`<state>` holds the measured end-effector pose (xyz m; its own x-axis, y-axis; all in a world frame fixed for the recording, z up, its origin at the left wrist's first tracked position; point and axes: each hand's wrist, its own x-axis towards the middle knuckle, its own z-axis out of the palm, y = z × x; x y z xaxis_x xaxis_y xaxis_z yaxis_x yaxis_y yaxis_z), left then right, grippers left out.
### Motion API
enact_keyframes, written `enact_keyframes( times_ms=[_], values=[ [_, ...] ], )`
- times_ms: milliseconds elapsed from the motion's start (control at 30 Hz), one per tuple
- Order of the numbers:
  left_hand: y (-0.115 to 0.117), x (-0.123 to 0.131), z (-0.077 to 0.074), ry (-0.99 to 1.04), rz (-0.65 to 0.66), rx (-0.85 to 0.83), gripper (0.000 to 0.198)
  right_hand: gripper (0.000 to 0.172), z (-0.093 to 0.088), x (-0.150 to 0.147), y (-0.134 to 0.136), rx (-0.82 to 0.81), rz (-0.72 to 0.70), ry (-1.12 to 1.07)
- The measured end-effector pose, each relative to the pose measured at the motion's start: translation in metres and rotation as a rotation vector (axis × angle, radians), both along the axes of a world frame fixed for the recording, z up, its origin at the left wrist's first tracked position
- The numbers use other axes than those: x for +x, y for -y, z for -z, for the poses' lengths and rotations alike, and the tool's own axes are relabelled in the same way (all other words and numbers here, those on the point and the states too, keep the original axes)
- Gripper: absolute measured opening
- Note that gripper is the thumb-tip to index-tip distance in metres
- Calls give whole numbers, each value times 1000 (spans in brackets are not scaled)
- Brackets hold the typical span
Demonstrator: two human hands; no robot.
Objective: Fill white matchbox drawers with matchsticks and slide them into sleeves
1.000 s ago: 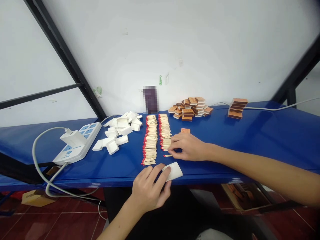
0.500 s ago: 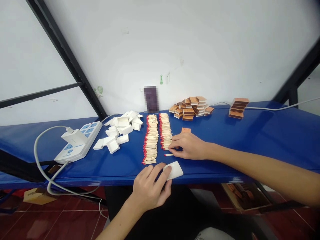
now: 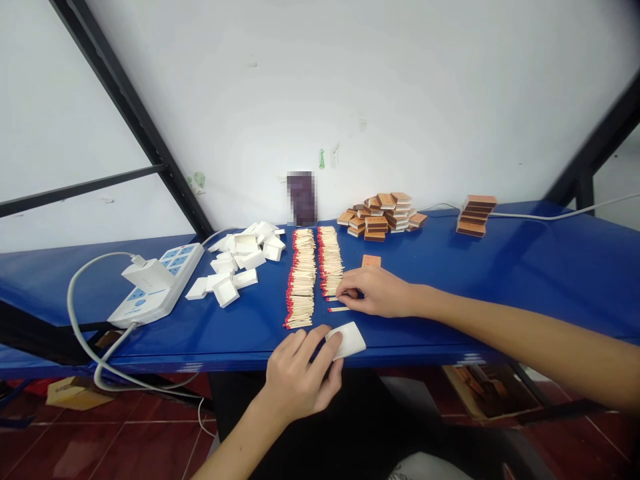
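My left hand (image 3: 300,380) is at the front edge of the blue table (image 3: 500,280), its fingers closed on a small white tray (image 3: 349,340). My right hand (image 3: 375,291) rests on the table with its fingertips pinched at the near end of the right row of red-tipped matches (image 3: 330,260). What the fingers pinch is hidden. A second row of matches (image 3: 301,279) lies to the left. One loose match (image 3: 339,309) lies just below my right fingers. A flat orange sleeve (image 3: 371,261) lies behind my right hand.
A heap of white trays (image 3: 240,260) sits left of the matches. A white power strip (image 3: 157,281) with a plugged charger and grey cable (image 3: 75,320) is at the far left. Orange matchboxes (image 3: 383,217) are piled at the back, with a neat stack (image 3: 476,215) to the right.
My right hand has crept slightly towards the match row; my left hand and the white tray have hardly moved.
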<state>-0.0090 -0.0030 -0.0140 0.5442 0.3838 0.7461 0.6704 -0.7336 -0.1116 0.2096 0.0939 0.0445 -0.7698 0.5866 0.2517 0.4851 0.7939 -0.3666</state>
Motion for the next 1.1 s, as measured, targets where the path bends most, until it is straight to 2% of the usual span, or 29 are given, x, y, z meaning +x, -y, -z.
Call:
enact_keyframes(
  times_ms=[267, 500, 667, 800, 1100],
  values=[
    [0, 0, 1, 0, -1, 8, 28, 10, 0, -1, 4, -10, -17, -7],
    [-1, 0, 0, -1, -1, 6, 28, 11, 1, -1, 5, 50, 18, -59],
    [-1, 0, 0, -9, 4, -2, 29, 11, -1, -1, 6, 20, 11, -29],
    [-1, 0, 1, -14, 6, 2, 29, 19, 0, -1, 6, 43, -15, -37],
    [0, -1, 3, -1, 11, 3, 30, 14, 2, 1, 2, 94, 60, -70]
  ],
)
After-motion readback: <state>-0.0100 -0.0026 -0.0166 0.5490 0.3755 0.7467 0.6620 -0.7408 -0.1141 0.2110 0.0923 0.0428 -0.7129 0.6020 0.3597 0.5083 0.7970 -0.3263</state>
